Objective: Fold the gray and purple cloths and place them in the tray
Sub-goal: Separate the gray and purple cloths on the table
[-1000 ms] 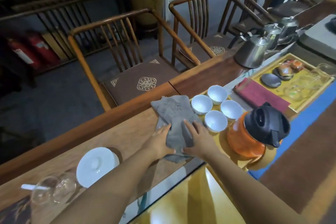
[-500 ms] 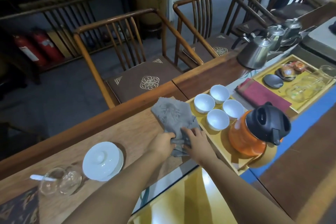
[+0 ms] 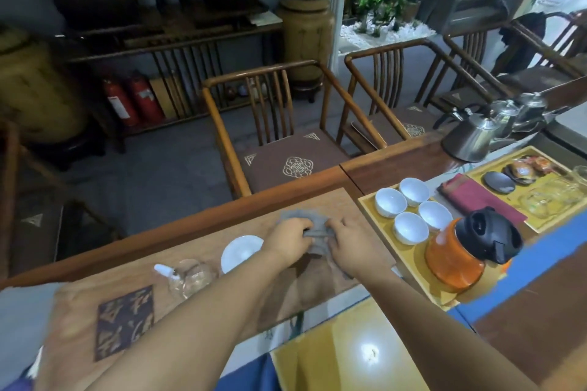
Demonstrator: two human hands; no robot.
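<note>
The gray cloth (image 3: 305,221) lies bunched on the wooden table (image 3: 197,251), mostly hidden under my hands. My left hand (image 3: 287,241) grips its left part with curled fingers. My right hand (image 3: 347,243) grips its right part. The purple cloth (image 3: 476,200) lies folded flat to the right, between two trays. The near yellow tray (image 3: 368,205) holds several white cups and an orange kettle. The far yellow tray (image 3: 476,170) holds dark saucers and glassware.
A white lid (image 3: 239,251) and a glass pitcher (image 3: 190,274) sit left of my hands. The orange kettle (image 3: 460,257) with a black top stands in the near tray beside the white cups (image 3: 409,225). A steel teapot (image 3: 473,136) stands far right. Wooden chairs (image 3: 286,143) line the far side.
Both hands have gathered the gray cloth from a spread shape into a tighter bunch and drawn it left, away from the cup tray. The camera has swung up and left.
</note>
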